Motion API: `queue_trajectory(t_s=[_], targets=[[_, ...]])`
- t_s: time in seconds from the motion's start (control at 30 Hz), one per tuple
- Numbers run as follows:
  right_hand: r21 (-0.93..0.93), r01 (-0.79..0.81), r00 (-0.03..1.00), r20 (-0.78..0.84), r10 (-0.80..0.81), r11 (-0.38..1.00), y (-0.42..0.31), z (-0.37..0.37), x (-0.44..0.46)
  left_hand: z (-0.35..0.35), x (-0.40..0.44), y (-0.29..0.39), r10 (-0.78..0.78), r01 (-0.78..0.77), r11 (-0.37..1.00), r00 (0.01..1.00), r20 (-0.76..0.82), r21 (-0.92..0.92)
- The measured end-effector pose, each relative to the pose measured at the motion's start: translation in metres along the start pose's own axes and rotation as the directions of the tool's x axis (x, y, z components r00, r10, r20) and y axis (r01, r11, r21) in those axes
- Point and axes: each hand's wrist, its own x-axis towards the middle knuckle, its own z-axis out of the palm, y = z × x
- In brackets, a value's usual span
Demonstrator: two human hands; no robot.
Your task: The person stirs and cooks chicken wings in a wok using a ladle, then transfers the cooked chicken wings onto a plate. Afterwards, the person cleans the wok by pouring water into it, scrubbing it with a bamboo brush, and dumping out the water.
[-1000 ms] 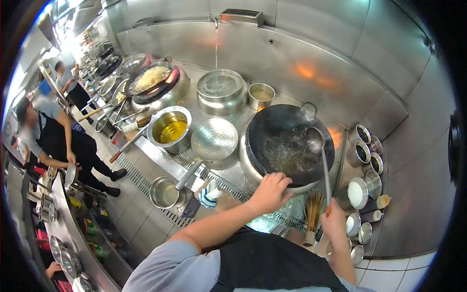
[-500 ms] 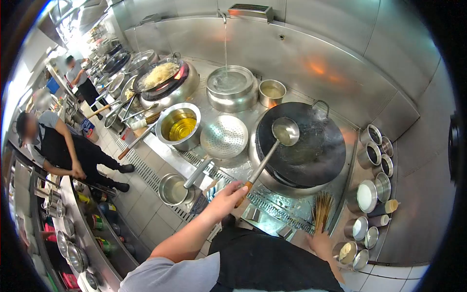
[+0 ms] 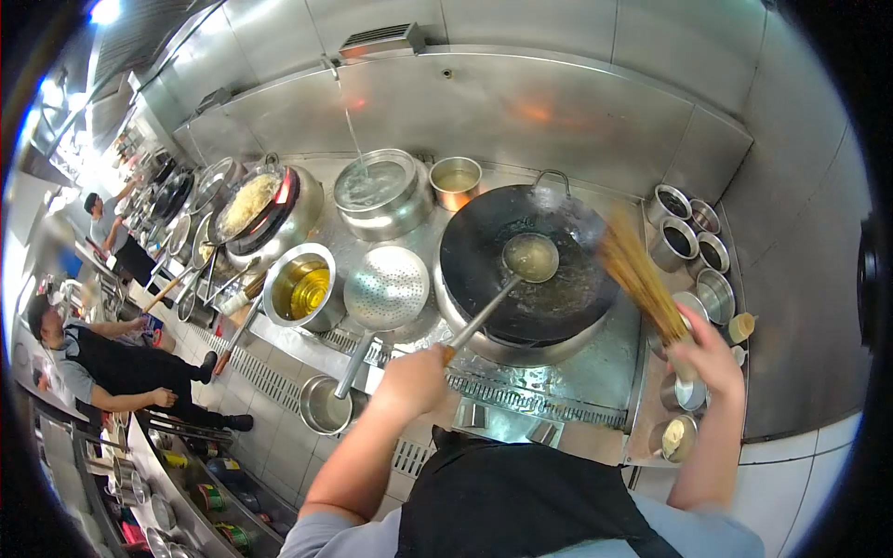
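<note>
My left hand (image 3: 412, 381) is closed around the handle of a long ladle (image 3: 532, 258). The bowl of the ladle sits inside the large black wok (image 3: 474, 242) and looks wet or full of liquid. On the right, my right hand (image 3: 709, 358) grips a bamboo wok brush (image 3: 642, 274) by its pale bound end. Its bristles point up and left beside the wok's right rim, slightly blurred by motion. Steam rises from the back of the wok, near its loop handle.
Left of the wok are a perforated strainer (image 3: 387, 288), a pot of yellow oil (image 3: 279, 312) and a basin (image 3: 377, 209) under running water. Several seasoning containers (image 3: 673, 244) line the right side. A second wok with food (image 3: 249, 209) stands farther left. Two people in aprons are at the far left.
The brush has been lifted off the counter by my right hand and raised beside the wok. The ladle bowl has dropped lower in the wok. My view has turned right.
</note>
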Motion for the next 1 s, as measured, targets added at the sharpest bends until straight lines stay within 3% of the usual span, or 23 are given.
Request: queue_trajectory(t_s=[0.03,0.07,0.1,0.13,0.17,0.23,0.3,0.37,0.4,0.43,0.5,0.57,0.6,0.63,0.7,0.77,0.8,0.83,0.9,0.93,0.97,1.0], targets=[[-0.280,0.102,0.994,0.004,-0.105,0.955,-0.010,0.016,0.025,-0.006,-0.006,-0.005,-0.029,0.029,0.999,1.000,-0.011,0.043],[-0.539,0.180,0.978,0.008,-0.208,0.823,-0.020,0.033,0.050,-0.012,-0.009,-0.009,-0.029,0.030,0.999,1.000,-0.011,0.043],[-0.689,0.202,0.966,0.022,-0.258,0.696,-0.036,0.062,0.071,-0.020,-0.010,-0.012,0.017,-0.010,0.996,0.996,-0.083,0.091],[-0.812,0.055,0.998,0.040,-0.038,0.580,-0.049,0.092,0.092,-0.027,-0.012,-0.015,0.070,-0.048,0.988,0.986,-0.151,0.145],[-0.854,0.102,0.994,0.107,-0.019,0.510,-0.025,0.117,0.116,-0.034,-0.015,-0.017,0.079,-0.055,0.986,0.986,-0.149,0.159],[-0.847,0.343,0.918,0.394,0.047,0.406,0.071,0.138,0.178,-0.049,-0.016,-0.013,0.113,-0.103,0.977,0.993,-0.040,0.188],[-0.913,0.351,0.922,0.376,0.093,0.209,0.047,0.122,0.222,-0.056,-0.016,-0.005,0.093,-0.087,0.972,0.995,-0.018,0.218],[-0.955,0.183,0.981,0.164,-0.100,0.235,0.043,0.142,0.229,-0.048,-0.015,-0.007,0.031,-0.013,0.973,0.997,-0.077,0.230],[-0.947,0.270,0.946,0.228,-0.229,0.176,0.050,0.151,0.214,-0.041,-0.013,-0.012,0.063,-0.029,0.962,0.991,-0.115,0.272],[-0.853,0.438,0.899,0.419,-0.128,0.285,0.029,0.146,0.200,-0.036,-0.014,-0.013,0.071,-0.039,0.959,0.992,-0.104,0.281],[-0.807,0.422,0.896,0.441,-0.053,0.413,0.063,0.144,0.218,-0.028,-0.016,-0.011,0.093,-0.042,0.938,0.987,-0.134,0.343],[-0.936,0.271,0.960,0.280,0.009,0.226,0.046,0.141,0.242,-0.023,-0.019,-0.007,0.128,-0.086,0.949,0.985,-0.119,0.302],[-0.937,0.243,0.970,0.240,-0.041,0.250,0.044,0.147,0.241,-0.020,-0.019,-0.006,0.137,-0.055,0.887,0.980,-0.147,0.457],[-0.903,0.290,0.952,0.307,0.003,0.318,0.026,0.153,0.220,-0.018,-0.022,-0.006,0.152,-0.025,0.795,0.976,-0.159,0.606],[-0.693,-0.024,0.844,0.372,0.386,0.720,-0.029,0.154,0.174,-0.016,-0.021,-0.010,0.147,-0.012,0.768,0.977,-0.157,0.641],[-0.673,0.018,0.822,0.431,0.372,0.739,-0.043,0.145,0.154,-0.009,-0.018,-0.020,0.143,0.004,0.796,0.970,-0.194,0.605],[-0.655,0.016,0.763,0.496,0.414,0.756,-0.055,0.139,0.145,-0.007,-0.015,-0.022,0.139,0.007,0.796,0.971,-0.195,0.605],[-0.620,0.124,0.743,0.575,0.342,0.774,-0.047,0.138,0.141,-0.005,-0.011,-0.023,0.111,0.018,0.812,0.976,-0.185,0.584],[-0.651,0.315,0.823,0.549,0.143,0.691,0.014,0.149,0.157,-0.005,-0.010,-0.018,0.101,0.010,0.821,0.982,-0.162,0.571],[-0.606,0.030,0.784,0.508,0.358,0.795,0.012,0.148,0.174,-0.007,-0.007,-0.012,0.114,0.014,0.809,0.977,-0.180,0.588],[-0.628,-0.166,0.768,0.401,0.499,0.760,-0.030,0.143,0.167,-0.008,-0.005,-0.004,0.124,0.022,0.803,0.971,-0.203,0.596],[-0.642,-0.063,0.827,0.396,0.400,0.764,-0.009,0.152,0.173,-0.011,-0.003,0.004,0.129,0.022,0.806,0.968,-0.213,0.591]])
